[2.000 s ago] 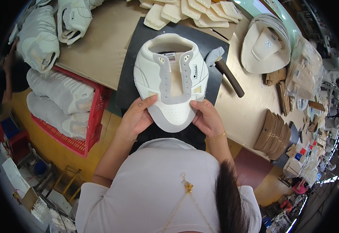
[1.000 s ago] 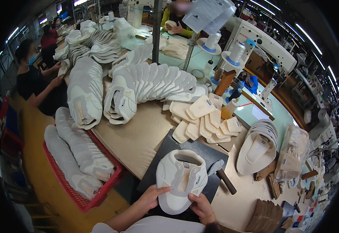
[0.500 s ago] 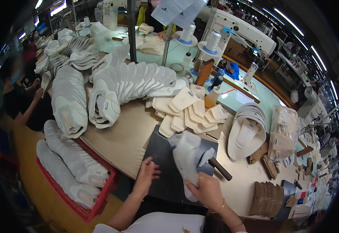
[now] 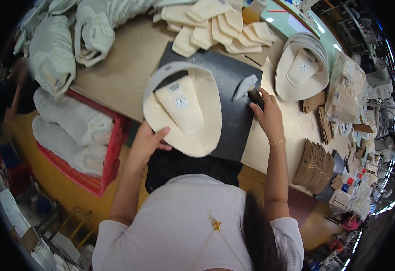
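A cream shoe upper [image 4: 209,113] is held spread with its inner side up, over the near part of the dark mat [image 4: 233,122]. In its middle shows a cream tongue [image 4: 190,115] with small white labels. My left hand [image 4: 145,143] grips the upper's near left edge, thumb on the inner face and the other fingers partly hidden. To the right, my right hand [image 4: 269,115] is closed round the dark handle of a hammer [image 4: 255,97]. The hammer's metal head rests on the mat.
Loose cream tongue pieces [image 4: 227,31] lie beyond the mat. On the right are stacked uppers [image 4: 301,72], a plastic-wrapped bundle [image 4: 346,90] and brown pieces [image 4: 314,167]. Nested shoe uppers fill a red basket [image 4: 116,149] on the left; more nested uppers [image 4: 50,54] sit above it.
The upper has passed from my right hand to my left and now lies opened out. My right hand has moved to the hammer. The view has tilted down.
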